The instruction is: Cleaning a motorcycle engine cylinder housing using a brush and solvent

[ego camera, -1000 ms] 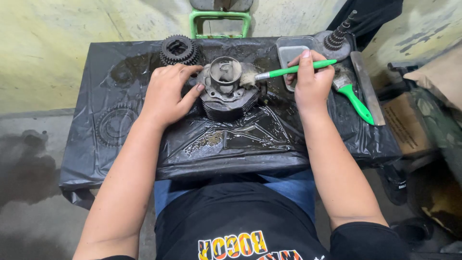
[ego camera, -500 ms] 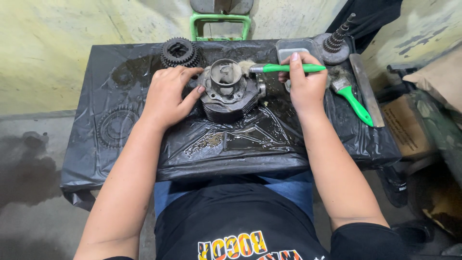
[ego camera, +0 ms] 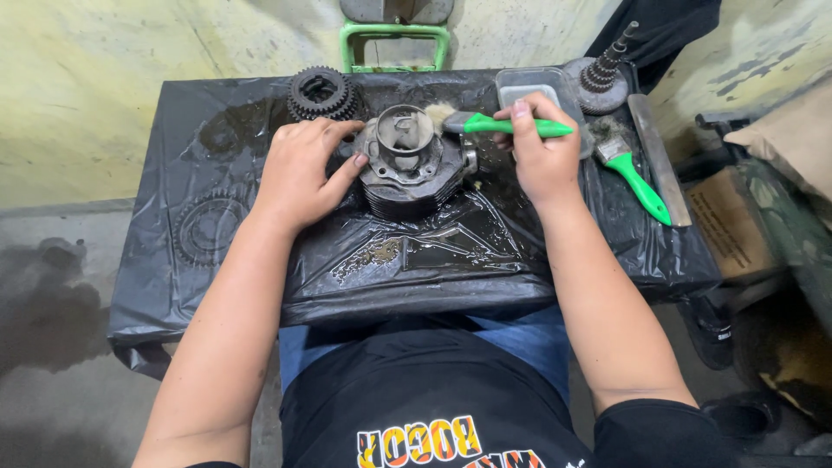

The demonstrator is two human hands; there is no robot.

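On the left part of the table [ego camera: 173,130], which is covered with black plastic sheet, a flat gear shape shows under the plastic. Behind the left hand stands a dark gear cluster [ego camera: 324,92]. The left hand [ego camera: 299,173] lies with spread fingers against the left side of the finned engine cylinder [ego camera: 407,165]; the thumb touches its side, so the hand is open and presses, not closed around it. The cylinder stands upright in the middle of the table, between both hands. The right hand [ego camera: 542,156] is closed around the green handle of a paintbrush [ego camera: 498,125], and the bristles touch the upper right rim of the cylinder. Behind this hand is a grey tray [ego camera: 530,82]. More to the right stand a geared shaft [ego camera: 602,74], a second green brush [ego camera: 631,169] and a long flat metal bar [ego camera: 659,156].
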